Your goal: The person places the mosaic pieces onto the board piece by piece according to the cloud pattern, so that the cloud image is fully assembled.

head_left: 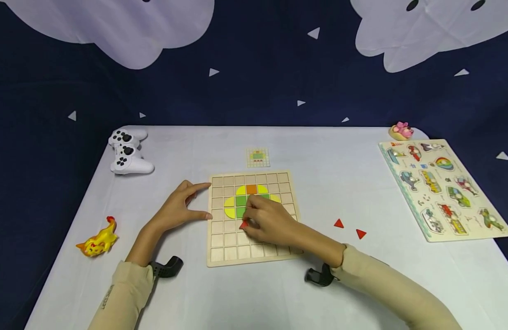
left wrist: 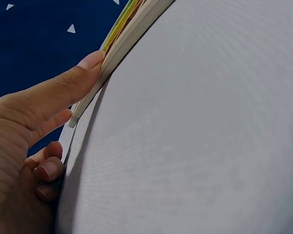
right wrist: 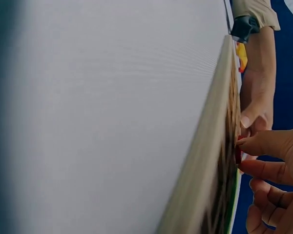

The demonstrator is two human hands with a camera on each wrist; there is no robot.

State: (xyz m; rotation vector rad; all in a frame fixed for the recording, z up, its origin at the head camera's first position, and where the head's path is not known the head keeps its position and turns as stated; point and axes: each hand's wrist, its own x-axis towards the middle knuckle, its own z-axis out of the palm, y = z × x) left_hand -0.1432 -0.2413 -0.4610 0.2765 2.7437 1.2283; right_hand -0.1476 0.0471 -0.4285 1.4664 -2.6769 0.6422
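Right grip [head_left: 267, 221] pinching a red triangle piece [head_left: 243, 224] between thumb and fingertips, down on the wooden grid board [head_left: 221, 250], in a cell just below the green squares [head_left: 241, 201]. Left grip [head_left: 181, 206] with fingers straight and apart, thumb and forefinger pressed against the board's near-side edge, holding nothing, just steadying.

Best done by keeping that left brace firm, turning the triangle until its straight sides line up with the cell walls, then pressing flat rather than dropping in at a tilt.

Inside the board, above the right grip: an orange square [head_left: 251, 189], green squares, yellow curved pieces [head_left: 229, 207] at the flanks; other cells bare wood. Well to the right of the right grip, on the worktop [head_left: 319, 293]: two loose red triangles [head_left: 339, 223]. Beyond the board, a small pattern card [head_left: 258, 157].
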